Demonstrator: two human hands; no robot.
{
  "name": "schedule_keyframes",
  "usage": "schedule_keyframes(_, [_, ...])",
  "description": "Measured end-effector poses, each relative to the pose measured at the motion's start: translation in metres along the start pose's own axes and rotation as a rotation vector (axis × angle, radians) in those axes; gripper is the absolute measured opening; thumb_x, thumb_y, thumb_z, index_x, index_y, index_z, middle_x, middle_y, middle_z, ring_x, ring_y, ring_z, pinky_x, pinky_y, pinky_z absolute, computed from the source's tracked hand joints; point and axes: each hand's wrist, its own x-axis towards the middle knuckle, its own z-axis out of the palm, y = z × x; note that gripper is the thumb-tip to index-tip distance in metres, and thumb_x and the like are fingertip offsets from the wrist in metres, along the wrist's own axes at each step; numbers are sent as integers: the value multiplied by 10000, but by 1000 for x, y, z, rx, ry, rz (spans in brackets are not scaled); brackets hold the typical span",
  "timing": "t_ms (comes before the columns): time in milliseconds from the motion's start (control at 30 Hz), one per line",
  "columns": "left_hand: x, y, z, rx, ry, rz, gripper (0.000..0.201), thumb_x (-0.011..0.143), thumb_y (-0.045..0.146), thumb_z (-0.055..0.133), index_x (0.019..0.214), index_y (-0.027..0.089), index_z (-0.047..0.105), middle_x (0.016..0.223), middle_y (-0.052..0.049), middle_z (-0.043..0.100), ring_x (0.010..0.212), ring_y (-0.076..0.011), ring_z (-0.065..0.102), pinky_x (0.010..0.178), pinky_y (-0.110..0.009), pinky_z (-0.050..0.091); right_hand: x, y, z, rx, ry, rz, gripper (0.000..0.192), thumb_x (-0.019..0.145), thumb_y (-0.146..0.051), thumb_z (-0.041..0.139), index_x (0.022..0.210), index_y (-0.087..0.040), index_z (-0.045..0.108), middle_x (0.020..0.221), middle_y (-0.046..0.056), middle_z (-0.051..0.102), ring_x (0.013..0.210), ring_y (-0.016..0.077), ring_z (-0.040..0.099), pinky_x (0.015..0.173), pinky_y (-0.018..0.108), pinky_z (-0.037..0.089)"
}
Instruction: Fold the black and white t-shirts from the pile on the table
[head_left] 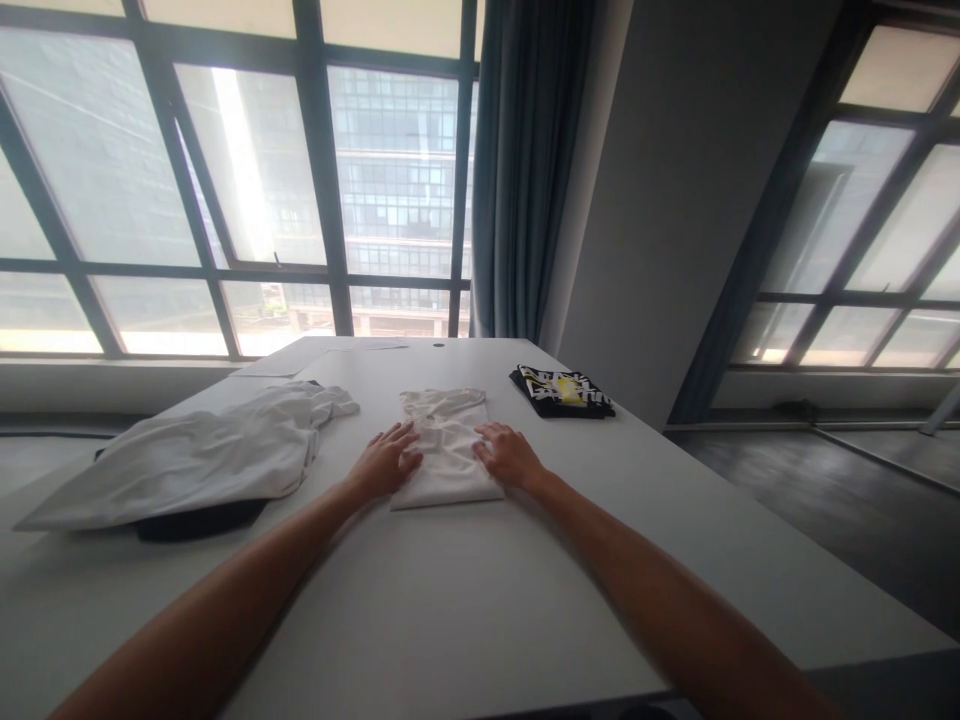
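Bare forearms extend, hands touching wrinkled, rectangular white fabric.

White table — folded cloth lay approx. mid. On L, a rumpled white heap partly covered a black item. On R, nr the edge — a black bundle w/ white & yellow print sat, well apart from the heap.

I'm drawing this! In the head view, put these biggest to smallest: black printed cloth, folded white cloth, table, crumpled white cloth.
1. Table
2. Crumpled white cloth
3. Folded white cloth
4. Black printed cloth
Number 4 sits a bit farther away, so its real size is unsure.
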Motion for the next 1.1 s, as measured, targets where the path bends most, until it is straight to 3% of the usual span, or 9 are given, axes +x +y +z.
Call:
schedule_keyframes(200, [-2, 11, -3, 49, -253, -93, 611, 942, 557, 322, 1455, 237, 411, 1586, -113, 245, 1466, -280, 206, 1147, -560, 176, 5, 14, 15, -24, -121, 94, 440, 968, -436, 382, 1287, -244, 618, 1398, 83, 540, 1268, 270, 479, 1035, 420, 364])
schedule_keyframes(667, [-2, 9, -1, 41, -281, -69, 618, 951, 560, 285, 1489, 262, 349, 1602, -94, 192, 1473, -262, 186, 1145, -562, 143, 18, 30, 28, 31, -159, 127, 503, 943, -453, 453, 1390, -232, 515, 1494, 103, 428, 1374, 257, 379, 1111, 472, 283])
schedule_keyframes(900, [-4, 12, -4, 35, -255, -79, 591, 950, 543, 317, 1473, 273, 377, 1593, -90, 227, 1470, -248, 203, 1150, -544, 146, 15, 27, 23, 100, -3, 102, 500, 892, -373, 538, 1359, -195, 539, 1460, 98, 471, 1346, 241, 415, 1107, 399, 305])
schedule_keyframes(1033, [-5, 13, -3, 47, -255, -81, 594, 949, 544, 305, 1472, 273, 381, 1594, -84, 229, 1469, -245, 207, 1154, -536, 155, 15, 27, 21, 86, 125, 106, 491, 888, -344, 517, 1345, -167, 548, 1442, 103, 486, 1312, 226, 451, 1101, 342, 311])
schedule_keyframes(1100, [-5, 12, -2, 43, -251, -74, 606, 947, 553, 298, 1473, 264, 383, 1594, -87, 230, 1469, -254, 205, 1153, -540, 158, 15, 28, 21, 51, 129, 140, 494, 899, -355, 499, 1354, -168, 536, 1448, 110, 477, 1309, 238, 451, 1086, 360, 326])
